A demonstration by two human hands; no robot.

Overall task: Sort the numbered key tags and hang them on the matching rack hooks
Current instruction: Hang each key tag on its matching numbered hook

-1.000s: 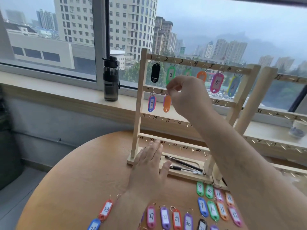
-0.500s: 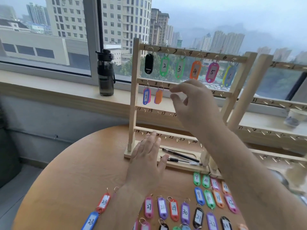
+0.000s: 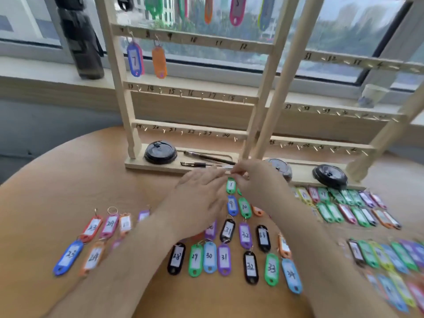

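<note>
- Worktop: crowded with tags; bare room is left only toward the left.
- Rack: its base lies just behind the hands; its rail is unoccupied right of the orange tag.
- Left hand: laid flat, fingers straight, over tags.
- Right hand: the green key tag, near the base, is pinched by its ring; neighbouring tags could be snagged and dragged.

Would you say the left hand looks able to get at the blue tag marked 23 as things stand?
Probably yes. The blue tag 23 lies uncovered on the table beside the left forearm, and the left hand lies flat, holding nothing; the right hand pinches the ring of a green tag.
</note>
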